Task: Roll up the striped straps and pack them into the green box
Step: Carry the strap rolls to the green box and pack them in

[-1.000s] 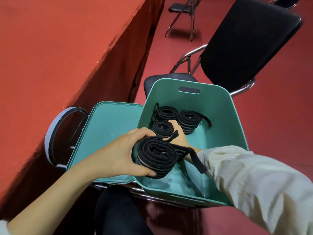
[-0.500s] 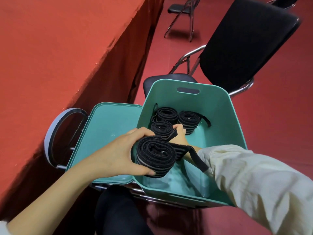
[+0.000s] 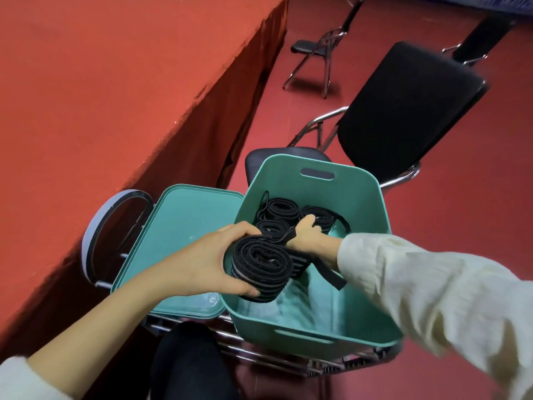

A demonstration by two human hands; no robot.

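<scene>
My left hand (image 3: 202,261) grips a large rolled black strap with grey stripes (image 3: 259,268) at the near left rim of the green box (image 3: 372,223); its loose tail (image 3: 328,272) hangs into the box. My right hand (image 3: 310,235) reaches inside the box, fingers curled onto one of the rolled straps (image 3: 320,216) at the far end. Two more rolled straps lie beside it, one at the back (image 3: 281,209) and a smaller one (image 3: 272,226) just behind the held roll.
The box's green lid (image 3: 184,226) lies open to the left on a metal-framed chair. A red-draped table (image 3: 115,96) runs along the left. A black folding chair (image 3: 409,111) stands right behind the box, another folding chair (image 3: 317,50) farther back on the red floor.
My right hand has moved deeper into the box, from the smaller middle roll to the far right roll. My left hand with the big roll has stayed put.
</scene>
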